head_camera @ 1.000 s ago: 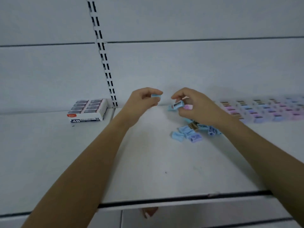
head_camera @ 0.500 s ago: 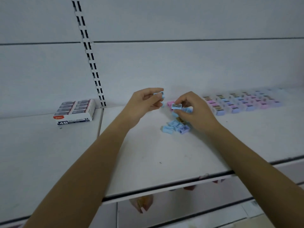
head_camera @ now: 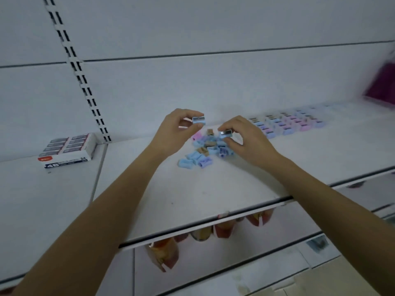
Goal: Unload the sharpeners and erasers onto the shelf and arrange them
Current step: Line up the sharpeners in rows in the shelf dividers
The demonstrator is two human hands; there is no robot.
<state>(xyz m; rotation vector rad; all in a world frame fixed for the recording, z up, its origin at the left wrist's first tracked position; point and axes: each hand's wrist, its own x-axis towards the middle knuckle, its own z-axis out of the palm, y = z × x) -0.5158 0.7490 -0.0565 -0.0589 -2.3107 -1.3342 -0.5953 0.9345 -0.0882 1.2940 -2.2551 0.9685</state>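
My left hand (head_camera: pixel 178 130) pinches a small blue sharpener (head_camera: pixel 199 120) above the white shelf (head_camera: pixel 213 189). Just to its right, my right hand (head_camera: pixel 245 137) pinches a second blue sharpener (head_camera: pixel 226 133). Under and between the hands lies a loose pile of sharpeners (head_camera: pixel 205 151), mostly blue with some purple, pink and tan. Further right, rows of arranged sharpeners (head_camera: pixel 286 124) in blue, purple and pink stand along the back of the shelf. A white box of erasers (head_camera: pixel 68 149) marked 4B sits at the left, by the slotted upright.
A slotted upright (head_camera: pixel 85 90) runs down the back wall at left. A blurred purple object (head_camera: pixel 382 82) is at the far right edge. Packaged goods (head_camera: pixel 162 255) hang below the shelf's front edge. Bare shelf surface lies in front of the pile.
The view has swung to the right and downward. Both hands stay over the pile, each still pinching a sharpener; my left hand's sharpener has turned so that its blade face shows.
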